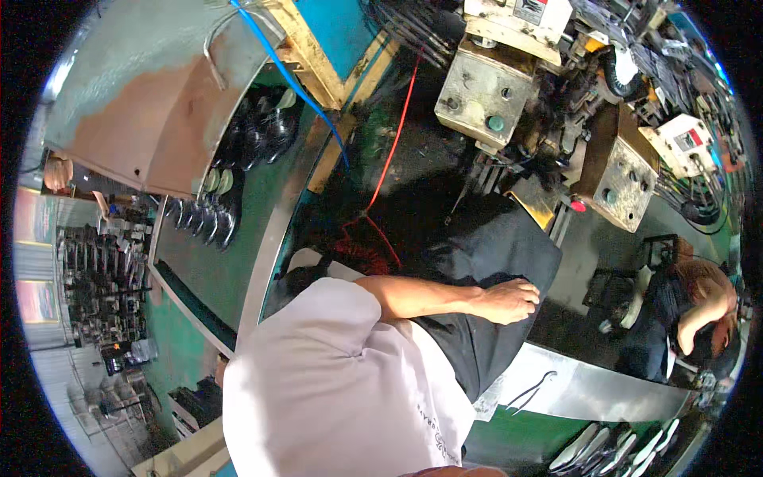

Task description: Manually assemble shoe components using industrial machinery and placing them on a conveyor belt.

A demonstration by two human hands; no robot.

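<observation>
Left hand [509,302]: laid on dark cloth [493,242] over the wearer's leg; fingers bent and close together, palm side hidden, so whether they grip anything cannot be told. Right hand: out of view. Pliers [544,382]: one pair, slender, legs parted, lying on the pale metal bench [612,391], near the left hand. Elongated pieces [575,447]: several, beyond the bench, kind unclear. Co-worker's arm [703,316]: right rim, distorted, its hand indistinct.
</observation>
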